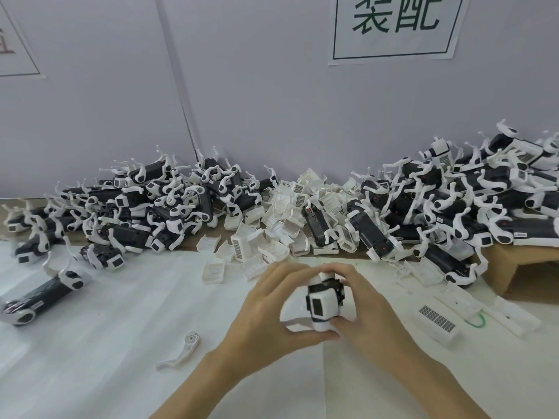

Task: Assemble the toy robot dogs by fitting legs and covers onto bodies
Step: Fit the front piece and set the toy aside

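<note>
While curled, both hands' fingers [357, 276] (thumbs below) grip body [322, 306].

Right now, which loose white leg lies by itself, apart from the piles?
The single white leg on the white sheet, just left of the left hand. Every other leg sits in the heaps along the wall.

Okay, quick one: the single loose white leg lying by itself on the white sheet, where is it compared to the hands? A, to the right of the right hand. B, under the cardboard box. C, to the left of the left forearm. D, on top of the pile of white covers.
C: the loose white leg lies alone on the white sheet, left of the left hand and its forearm.
</note>
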### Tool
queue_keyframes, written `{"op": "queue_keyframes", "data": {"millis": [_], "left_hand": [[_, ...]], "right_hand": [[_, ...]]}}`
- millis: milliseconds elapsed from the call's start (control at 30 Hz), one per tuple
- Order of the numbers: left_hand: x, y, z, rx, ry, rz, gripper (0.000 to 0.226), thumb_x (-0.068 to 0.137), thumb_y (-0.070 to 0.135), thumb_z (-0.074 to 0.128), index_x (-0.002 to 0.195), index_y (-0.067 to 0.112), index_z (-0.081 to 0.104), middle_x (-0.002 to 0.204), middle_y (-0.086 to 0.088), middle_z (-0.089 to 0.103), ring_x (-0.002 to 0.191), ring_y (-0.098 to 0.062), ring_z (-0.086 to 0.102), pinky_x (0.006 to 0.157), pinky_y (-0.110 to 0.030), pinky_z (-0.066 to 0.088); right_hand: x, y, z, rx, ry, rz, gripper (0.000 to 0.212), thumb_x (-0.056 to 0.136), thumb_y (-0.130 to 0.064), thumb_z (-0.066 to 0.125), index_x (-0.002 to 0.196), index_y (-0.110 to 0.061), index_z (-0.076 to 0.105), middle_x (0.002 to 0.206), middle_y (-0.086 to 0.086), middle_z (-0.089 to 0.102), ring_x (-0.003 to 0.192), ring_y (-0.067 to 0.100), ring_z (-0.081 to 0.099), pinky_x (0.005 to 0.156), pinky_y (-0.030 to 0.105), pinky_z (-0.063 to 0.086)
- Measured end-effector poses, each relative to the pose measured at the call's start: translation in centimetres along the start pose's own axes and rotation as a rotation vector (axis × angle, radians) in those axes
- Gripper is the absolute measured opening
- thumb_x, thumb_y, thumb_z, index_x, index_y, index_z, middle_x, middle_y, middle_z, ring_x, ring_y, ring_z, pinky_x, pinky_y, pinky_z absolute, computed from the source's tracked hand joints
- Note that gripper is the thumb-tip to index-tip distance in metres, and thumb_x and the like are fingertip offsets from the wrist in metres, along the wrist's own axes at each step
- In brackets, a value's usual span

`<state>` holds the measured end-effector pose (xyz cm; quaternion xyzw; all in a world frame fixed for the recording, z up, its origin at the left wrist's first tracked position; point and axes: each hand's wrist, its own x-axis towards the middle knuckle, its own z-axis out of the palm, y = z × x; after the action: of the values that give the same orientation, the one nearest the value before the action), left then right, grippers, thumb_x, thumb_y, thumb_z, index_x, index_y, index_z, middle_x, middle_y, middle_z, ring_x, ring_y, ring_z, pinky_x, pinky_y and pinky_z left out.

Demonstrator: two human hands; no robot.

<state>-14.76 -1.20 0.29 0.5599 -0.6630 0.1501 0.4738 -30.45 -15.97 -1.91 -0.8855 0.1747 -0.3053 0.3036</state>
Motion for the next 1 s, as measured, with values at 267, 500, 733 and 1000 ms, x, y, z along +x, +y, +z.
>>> {"op": "queue_keyframes", "data": {"millis": [267,500,733,1000], "left_hand": [[-0.2,1.0,1.2,0.160,0.038,0.174,0.072,0.085,0.054,0.087,0.140,0.015,0.064,0.135,0.007,0.064,0.124,-0.012,0.058,0.105,-0.027,0.042],[0.3,0.1,-0.1,-0.254,-0.051,-0.499,0.060,0.098,0.064,0.060,0.153,0.050,0.038,0.121,0.023,0.061,0.114,-0.004,0.063,0.095,-0.021,0.051],[-0.2,-1.7,0.3,-0.339,-0.126,-0.881,0.092,0.084,0.080,0.027,0.164,0.048,-0.004,0.088,0.003,0.067,0.079,-0.013,0.071,0.091,-0.031,0.054],[0.7,-3.8,-2.0,-0.473,0.393,-0.839,0.032,0.106,0.059,0.034,0.126,0.039,0.049,0.076,-0.013,0.056,0.068,-0.023,0.057,0.064,-0.035,0.048]], "right_hand": [[-0.2,-1.0,-0.4,0.022,0.045,-0.054,0.075,0.076,-0.028,0.085,0.138,-0.045,0.046,0.130,-0.023,0.061,0.116,0.007,0.064,0.092,0.028,0.054],[0.2,-0.2,-1.2,0.075,-0.096,0.077,0.062,0.086,-0.031,0.084,0.134,-0.055,0.052,0.127,-0.038,0.060,0.118,-0.010,0.056,0.097,0.006,0.039],[0.0,-1.5,0.6,0.235,-0.037,0.160,0.045,0.085,-0.059,0.062,0.122,-0.034,0.069,0.109,-0.017,0.074,0.102,0.001,0.069,0.089,0.013,0.049],[3.1,-2.1,3.7,0.634,0.106,0.320,0.033,0.112,-0.021,0.041,0.117,-0.015,0.073,0.100,0.009,0.077,0.095,0.023,0.073,0.076,0.033,0.061]]}}
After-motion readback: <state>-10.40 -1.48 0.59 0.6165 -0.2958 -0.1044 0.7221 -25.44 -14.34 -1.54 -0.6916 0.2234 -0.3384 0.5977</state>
